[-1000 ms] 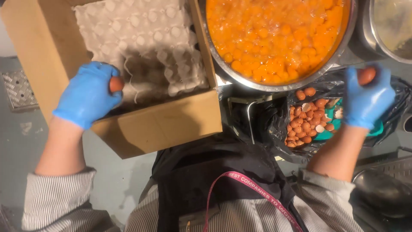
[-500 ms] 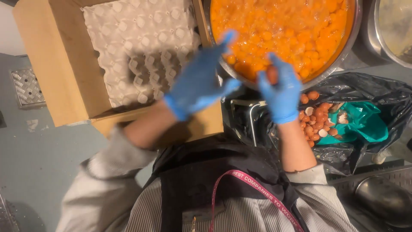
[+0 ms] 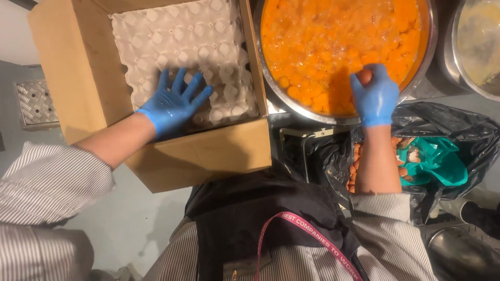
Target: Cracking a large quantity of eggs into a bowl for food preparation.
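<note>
Brown egg (image 3: pixel 364 76), pinched in the fingertips of the blue-gloved right hand (image 3: pixel 376 99), sits over the five o'clock rim of the wide steel bowl of orange yolks (image 3: pixel 423 62). At nine o'clock from it, the blue-gloved left hand (image 3: pixel 174 101) lies spread, fingers apart, holding nothing, on the grey pulp egg tray (image 3: pixel 182 41) inside the brown cardboard box (image 3: pixel 208 151). Broken shells fill the black bag (image 3: pixel 458 130) at four o'clock.

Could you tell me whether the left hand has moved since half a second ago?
Yes. The left hand has gone from the metal bowl's rim back over the egg tray in the cardboard box.
</note>
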